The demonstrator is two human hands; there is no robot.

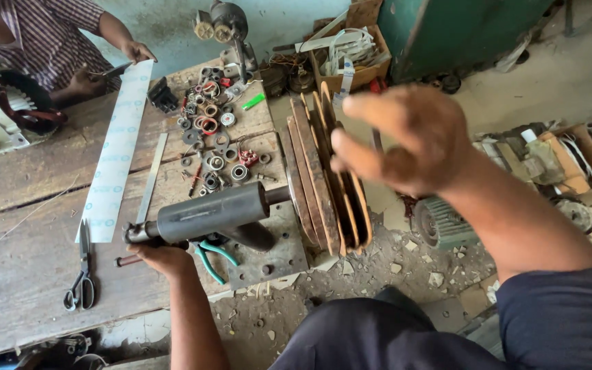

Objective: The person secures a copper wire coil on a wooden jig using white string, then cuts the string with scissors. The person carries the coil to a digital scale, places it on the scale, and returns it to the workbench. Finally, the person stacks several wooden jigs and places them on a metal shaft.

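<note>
Dark metal winder [217, 214] bolted at desk's [29, 288] right edge, barrel horizontal; stepped wooden discs [320, 178] upright on its shaft, overhanging edge.

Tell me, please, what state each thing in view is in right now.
Left hand: closed on the winder's crank handle.
Right hand: raised beside the wooden discs, blurred.
Wooden discs: upright on the shaft.
Scissors: shut, flat on the table.
Green-handled pliers: lying under the winder.
</note>
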